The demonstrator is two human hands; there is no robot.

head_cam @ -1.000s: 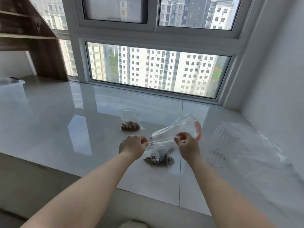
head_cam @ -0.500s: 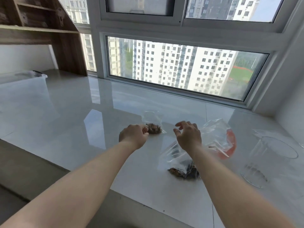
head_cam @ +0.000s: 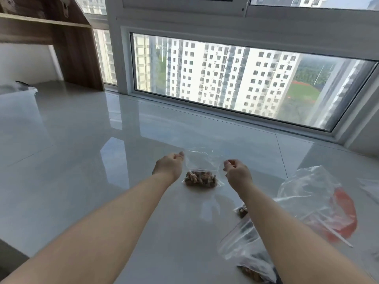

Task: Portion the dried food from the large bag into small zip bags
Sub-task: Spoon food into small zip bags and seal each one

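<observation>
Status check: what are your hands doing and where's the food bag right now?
Left hand and right hand at small zip bag, grip unclear. Dried food at its bottom. Large bag lying right. Nothing blocking.

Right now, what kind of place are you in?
Probably a room in a high-rise flat. A big window looks out on apartment towers from high up, a glossy tiled ledge runs beneath it, and a wooden shelf stands at the left.

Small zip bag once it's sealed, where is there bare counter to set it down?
Bare counter runs wide left of the left hand, out to the wooden shelf, and beyond the small zip bag toward the window. It is crowded right of the right hand, where the large bag sprawls.
</observation>
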